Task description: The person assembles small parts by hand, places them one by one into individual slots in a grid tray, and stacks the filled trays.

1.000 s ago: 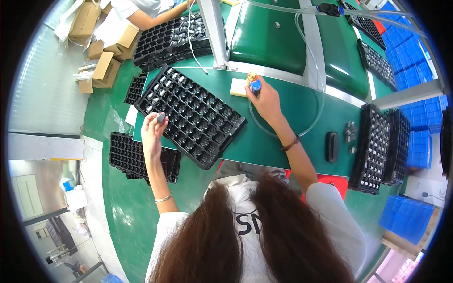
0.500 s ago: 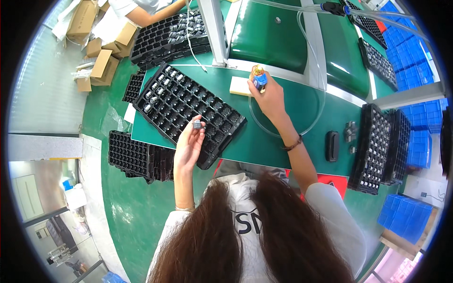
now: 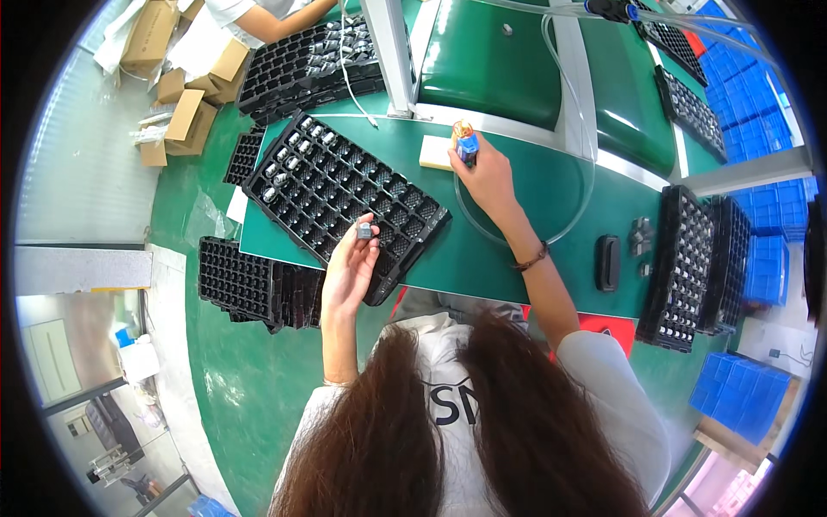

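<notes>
My left hand [image 3: 349,271] pinches a small grey block-shaped part [image 3: 365,231] between thumb and fingers, over the near edge of a black compartment tray [image 3: 345,185]. Silvery parts sit in several pockets at the tray's far left end; its other pockets look dark. My right hand [image 3: 487,177] is wrapped round a blue hand tool [image 3: 467,148] with a yellow-orange end pointing away from me. A clear hose [image 3: 593,172] loops round toward this hand; where it joins is hidden. Beside the tool lies a pale yellow block [image 3: 435,152].
On the green table [image 3: 543,276] lie a black oblong case [image 3: 607,264] and loose grey parts [image 3: 641,236]. Filled trays [image 3: 680,271] stand at the right edge. A metal post [image 3: 389,60] rises ahead. A co-worker's arm [image 3: 276,24] reaches over trays [image 3: 314,65] at far left.
My left hand, with the grey part, has shifted slightly to the right, and the part has turned a little. My right hand and the blue tool have moved slightly left.
</notes>
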Tool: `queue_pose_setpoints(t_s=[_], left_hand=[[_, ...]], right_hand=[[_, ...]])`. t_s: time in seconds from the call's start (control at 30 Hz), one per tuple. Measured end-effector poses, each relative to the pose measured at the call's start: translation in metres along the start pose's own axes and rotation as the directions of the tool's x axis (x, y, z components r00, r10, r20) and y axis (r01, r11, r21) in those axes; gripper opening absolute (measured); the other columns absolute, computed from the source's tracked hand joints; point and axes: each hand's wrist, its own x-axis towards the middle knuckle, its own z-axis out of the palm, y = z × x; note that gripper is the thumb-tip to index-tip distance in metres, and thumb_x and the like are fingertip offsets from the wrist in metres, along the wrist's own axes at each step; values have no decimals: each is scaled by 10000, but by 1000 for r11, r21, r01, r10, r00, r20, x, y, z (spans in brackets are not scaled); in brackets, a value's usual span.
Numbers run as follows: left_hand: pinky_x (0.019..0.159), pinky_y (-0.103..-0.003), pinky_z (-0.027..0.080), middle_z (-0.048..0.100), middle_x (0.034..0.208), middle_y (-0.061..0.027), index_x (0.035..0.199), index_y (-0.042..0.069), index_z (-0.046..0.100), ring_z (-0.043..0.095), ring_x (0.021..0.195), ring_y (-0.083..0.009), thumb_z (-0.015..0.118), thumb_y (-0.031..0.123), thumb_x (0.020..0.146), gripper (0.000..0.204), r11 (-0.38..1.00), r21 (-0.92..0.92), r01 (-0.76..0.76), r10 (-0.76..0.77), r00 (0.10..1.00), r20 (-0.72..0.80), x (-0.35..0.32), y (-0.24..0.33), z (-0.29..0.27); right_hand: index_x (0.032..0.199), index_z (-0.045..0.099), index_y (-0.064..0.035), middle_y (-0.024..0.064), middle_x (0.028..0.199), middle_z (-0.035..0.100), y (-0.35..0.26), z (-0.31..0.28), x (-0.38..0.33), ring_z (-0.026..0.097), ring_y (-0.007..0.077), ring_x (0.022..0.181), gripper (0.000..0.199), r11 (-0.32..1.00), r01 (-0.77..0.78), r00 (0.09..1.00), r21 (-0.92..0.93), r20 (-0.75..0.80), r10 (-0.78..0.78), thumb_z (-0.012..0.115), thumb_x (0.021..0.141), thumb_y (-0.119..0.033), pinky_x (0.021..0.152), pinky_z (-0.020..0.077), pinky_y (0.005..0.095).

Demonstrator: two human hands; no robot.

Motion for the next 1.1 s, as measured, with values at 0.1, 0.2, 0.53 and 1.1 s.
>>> queue_pose_setpoints(t_s=[0.1,0.2,0.53,1.1], left_hand=[[787,-205,466,574,1006,-73,1227,-14,469,558,884,-123,495,208,923,378,1000,-7,2,-2,1000,2,-4,-2,5],[810,-211,467,570,1024,-83,1277,-19,413,565,920,-142,499,201,919,429,999,-29,28,-27,999,32,-7,-1,11],[825,-209,490,599,1072,-108,1204,-16,478,593,953,-155,549,139,896,352,1000,-25,1,1,996,85,17,-16,57],[797,-192,430,625,958,-26,1148,-11,571,547,875,-51,605,126,862,319,952,225,-208,189,977,102,9,-17,89]], right_hand=[[925,561,-28,164,720,590,-1,-1,2,578,335,651,280,999,-1,1000,-38,7,2,668,768,-233,589,464,375],[922,557,-30,161,756,586,15,1,19,580,328,679,274,985,172,977,-1,-127,-170,673,757,-215,622,468,354],[971,572,-35,202,804,631,146,12,179,613,378,772,396,975,-102,976,-199,-212,59,630,762,-367,692,483,447],[1027,554,-11,42,971,586,-64,-37,-11,552,95,853,237,566,-276,946,777,324,17,573,852,-169,749,435,227]])
